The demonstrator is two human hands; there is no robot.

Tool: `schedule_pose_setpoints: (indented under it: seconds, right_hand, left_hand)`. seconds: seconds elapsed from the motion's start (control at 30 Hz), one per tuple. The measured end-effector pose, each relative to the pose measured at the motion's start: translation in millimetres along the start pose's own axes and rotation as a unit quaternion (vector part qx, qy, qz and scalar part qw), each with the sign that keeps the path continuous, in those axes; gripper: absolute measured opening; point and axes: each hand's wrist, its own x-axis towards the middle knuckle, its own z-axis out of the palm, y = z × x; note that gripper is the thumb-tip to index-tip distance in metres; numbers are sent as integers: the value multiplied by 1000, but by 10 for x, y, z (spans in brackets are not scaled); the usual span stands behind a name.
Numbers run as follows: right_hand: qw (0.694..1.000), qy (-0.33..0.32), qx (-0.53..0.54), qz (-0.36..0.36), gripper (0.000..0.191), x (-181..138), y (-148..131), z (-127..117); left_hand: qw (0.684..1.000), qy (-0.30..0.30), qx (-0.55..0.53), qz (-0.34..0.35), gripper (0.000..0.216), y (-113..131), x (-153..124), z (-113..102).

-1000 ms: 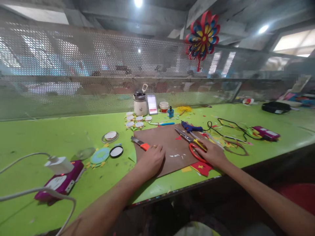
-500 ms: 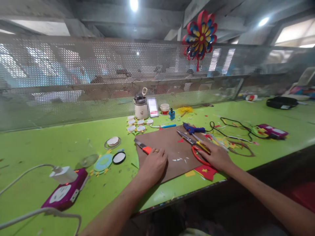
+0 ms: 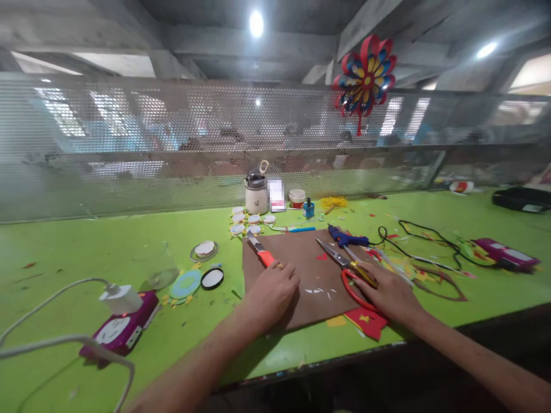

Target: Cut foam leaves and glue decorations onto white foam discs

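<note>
My left hand (image 3: 272, 293) is closed round a utility knife (image 3: 266, 256) with an orange handle. Its blade points away to the upper left, over the left part of a brown board (image 3: 297, 258). On the board's right side, my right hand (image 3: 390, 289) grips the handles of a pair of scissors (image 3: 336, 255), one loop red and the other yellow. The scissors' blades look closed and point to the upper left. White paper slivers (image 3: 317, 291) and a small red scrap (image 3: 322, 257) lie between my hands. Red paper with a yellow star (image 3: 367, 322) sits beneath my right hand.
A blue glue gun (image 3: 346, 237) lies at the board's far right corner, its cord running to a purple power strip (image 3: 503, 253). Another power strip (image 3: 120, 330) stands left. Round paper pieces (image 3: 185, 284), a flask (image 3: 256, 195) and a blue bottle (image 3: 309, 208) are around.
The whole view has shifted, moving the scene right and slightly down. The knife blade now points more steeply away from me. The scissors stay in my right hand at the same spot.
</note>
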Motion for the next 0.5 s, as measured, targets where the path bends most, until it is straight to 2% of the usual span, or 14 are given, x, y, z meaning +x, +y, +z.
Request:
schedule_pose_setpoints:
  seconds: [0.23, 0.5]
  right_hand:
    - [998, -37, -36, -40, 44, 212, -49, 14]
    - [992, -31, -118, -28, 44, 208, 168, 61]
  left_hand:
    - [999, -32, -20, -31, 20, -134, 38, 41]
    - [994, -70, -53, -61, 24, -148, -8, 127]
